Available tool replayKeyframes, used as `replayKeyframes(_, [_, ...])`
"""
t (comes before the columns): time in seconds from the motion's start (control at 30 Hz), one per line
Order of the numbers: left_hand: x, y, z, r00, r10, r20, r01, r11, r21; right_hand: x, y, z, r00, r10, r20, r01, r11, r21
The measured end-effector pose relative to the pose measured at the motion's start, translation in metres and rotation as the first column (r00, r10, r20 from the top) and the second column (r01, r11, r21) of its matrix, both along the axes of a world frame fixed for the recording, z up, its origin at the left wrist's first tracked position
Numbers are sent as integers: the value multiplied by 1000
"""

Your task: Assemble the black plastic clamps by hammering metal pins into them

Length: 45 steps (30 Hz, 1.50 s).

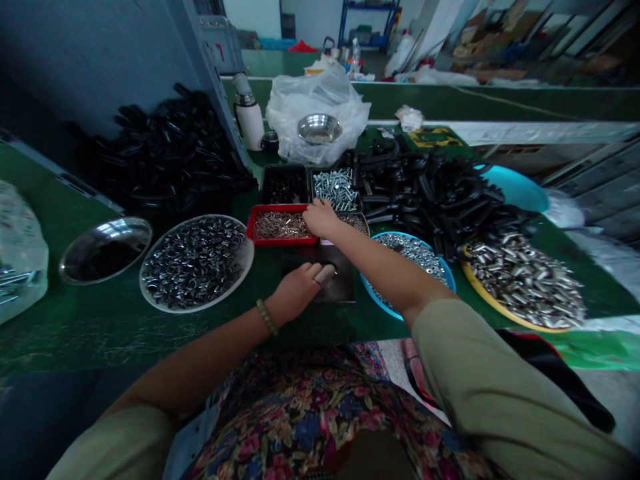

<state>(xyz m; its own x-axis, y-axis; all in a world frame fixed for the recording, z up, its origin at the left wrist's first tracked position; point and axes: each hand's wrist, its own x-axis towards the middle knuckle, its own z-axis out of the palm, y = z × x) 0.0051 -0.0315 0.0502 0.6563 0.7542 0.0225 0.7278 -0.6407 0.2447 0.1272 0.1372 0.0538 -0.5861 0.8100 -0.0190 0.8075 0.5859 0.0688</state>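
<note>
Small dark part point(333, 268): at the left hand's fingertips, over the dark plate; mostly hidden, so its long axis and the way it points cannot be told.
Left hand point(295, 292): fingers bent, reaching far and right, one in a light cover; cannot tell whether it pinches the part or only presses it.
Right hand point(320, 220): fingers curled downward where the red tray's right end meets the bolt box; cannot tell whether anything is grasped.
Dark plate point(343, 288): flat on the green table point(200, 333), just near of the red tray.
Red tray point(283, 242): long axis left to right, holding small copper-coloured pieces.
Bolts point(336, 185): jumbled in the box at the far side of the right hand, shanks pointing many ways.
Right side: blue basin point(452, 283) of small metal pieces, then yellow basin point(487, 305) of shiny tubular pieces; black parts point(425, 187) heaped beyond both.
Left side: pale dish point(245, 261) of dark rings.
</note>
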Motion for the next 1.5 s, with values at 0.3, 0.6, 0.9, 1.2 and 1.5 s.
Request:
replayKeyframes(0.3, [-42, 142, 9, 921, 370, 127, -378, 924, 55, -6, 2, -9, 1000, 12, 5, -13, 1000, 27])
replayKeyframes(0.6, [-45, 158, -5, 893, 371, 253, -383, 924, -6, 12, -15, 2, 943, -117, -313, 102, 993, -63])
replayKeyframes(0.9, [-25, 84, -9, 744, 327, 583, -160, 934, -320, 98, -117, -21, 617, -434, -656, 153, 884, -441])
replayKeyframes(1.2, [-2, 42, -41, 704, 410, 581, -123, 875, -468, 96, -132, -35, 605, -541, -584, 174, 806, -566])
replayKeyframes(1.5, [-1, 51, -53, 746, 309, 590, -100, 928, -360, 82, -142, -42, 897, -286, -337, 238, 955, -178])
